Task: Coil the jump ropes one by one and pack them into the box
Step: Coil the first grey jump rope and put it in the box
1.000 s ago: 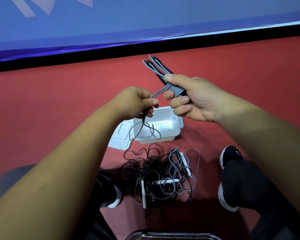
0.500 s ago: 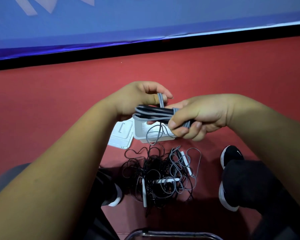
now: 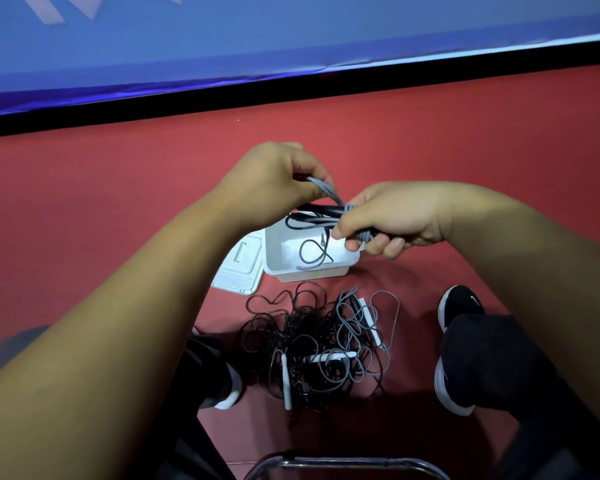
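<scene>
Above the open white box [image 3: 312, 273], a grey jump rope [image 3: 321, 218] is bunched into a short bundle, its dark handles lying roughly level. The right hand [image 3: 395, 216] is clenched round one end of that bundle, fingers curled under it and thumb over the top. The left hand [image 3: 274, 178] pinches a grey loop [image 3: 321, 187] that rises from the bundle. A loose tail [image 3: 312, 252] of the same rope hangs down and curls inside the box, which sits on the red floor [image 3: 118, 220] with its lid [image 3: 239, 266] lying open at one side.

The step in hand looks like the binding wrap: winding the last of the cord round the bundle so that it holds its shape. To do it well, the right hand should grip firmly enough that the folded lengths do not slide apart. The left should draw each turn snug and lay it beside its neighbour, not across it. The tail wants lifting clear of the box as it shortens, so it does not snag the rim, and its end should be tucked under a turn.

Nearer the feet, beside a black shoe [image 3: 459, 306], a tangled pile [image 3: 309, 344] of black and grey ropes with white handles [image 3: 287, 382] lies on the floor. Most of the task seems ahead.
</scene>
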The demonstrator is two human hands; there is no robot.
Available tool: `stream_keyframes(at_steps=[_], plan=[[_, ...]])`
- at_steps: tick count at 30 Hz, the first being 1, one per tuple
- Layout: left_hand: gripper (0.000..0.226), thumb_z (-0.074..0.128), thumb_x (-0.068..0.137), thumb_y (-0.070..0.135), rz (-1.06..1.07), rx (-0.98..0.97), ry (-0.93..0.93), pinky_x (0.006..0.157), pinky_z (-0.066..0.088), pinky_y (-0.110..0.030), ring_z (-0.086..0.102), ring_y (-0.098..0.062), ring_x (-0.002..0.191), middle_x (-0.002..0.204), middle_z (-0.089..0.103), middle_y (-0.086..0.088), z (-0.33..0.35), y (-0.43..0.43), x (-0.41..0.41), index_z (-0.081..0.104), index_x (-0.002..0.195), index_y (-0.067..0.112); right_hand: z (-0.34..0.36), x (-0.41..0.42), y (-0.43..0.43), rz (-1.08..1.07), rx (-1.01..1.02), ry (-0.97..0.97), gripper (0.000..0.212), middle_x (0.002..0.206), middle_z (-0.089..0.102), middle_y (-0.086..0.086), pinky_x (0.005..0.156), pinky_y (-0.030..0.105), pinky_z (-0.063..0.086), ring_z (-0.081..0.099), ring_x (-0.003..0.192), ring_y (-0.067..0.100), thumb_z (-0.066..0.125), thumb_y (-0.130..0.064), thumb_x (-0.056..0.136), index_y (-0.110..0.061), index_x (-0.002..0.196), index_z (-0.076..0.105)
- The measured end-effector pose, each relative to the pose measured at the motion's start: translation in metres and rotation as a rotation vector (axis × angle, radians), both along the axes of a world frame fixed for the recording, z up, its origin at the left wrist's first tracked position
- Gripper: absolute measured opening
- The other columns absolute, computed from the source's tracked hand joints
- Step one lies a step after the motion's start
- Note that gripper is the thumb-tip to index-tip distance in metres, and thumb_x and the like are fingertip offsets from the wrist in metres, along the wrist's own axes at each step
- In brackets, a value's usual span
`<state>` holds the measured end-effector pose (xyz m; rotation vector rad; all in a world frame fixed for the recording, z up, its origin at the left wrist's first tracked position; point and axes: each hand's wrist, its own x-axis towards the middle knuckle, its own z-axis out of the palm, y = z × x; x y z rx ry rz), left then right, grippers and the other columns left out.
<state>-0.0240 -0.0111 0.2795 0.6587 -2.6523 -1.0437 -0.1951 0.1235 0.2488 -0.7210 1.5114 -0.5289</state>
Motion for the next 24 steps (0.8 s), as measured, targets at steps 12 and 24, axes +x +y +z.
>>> stream_keyframes(at_steps=[12, 24], plan=[[0.012, 0.075, 0.096, 0.03, 0.034, -0.055, -0.373, 0.058, 0.046, -0.018, 0.06, -0.011, 0.061, 0.079, 0.074, -0.005, -0.006, -0.001, 0.002, 0.078, 0.095, 0.018, -0.011, 0.003, -0.012, -0.377, -0.191, 0.056, 0.014, 0.076, 0.054, 0.002, 0.05, 0.025, 0.019, 0.033, 0.052, 0.01, 0.073, -0.015, 0.093, -0.015, 0.1, 0.06], [0.025, 0.056, 0.109, 0.026, 0.231, 0.636, -0.001, 0.072, 0.061, -0.044, 0.067, -0.023, 0.066, 0.077, 0.066, -0.006, -0.012, 0.0, -0.004, 0.066, 0.092, 0.01, 0.001, 0.008, -0.013, -0.62, -0.245, -0.187, 0.049, 0.071, 0.053, -0.003, 0.049, 0.022, 0.009, 0.024, 0.052, 0.009, 0.063, -0.068, 0.096, -0.019, 0.103, 0.059]])
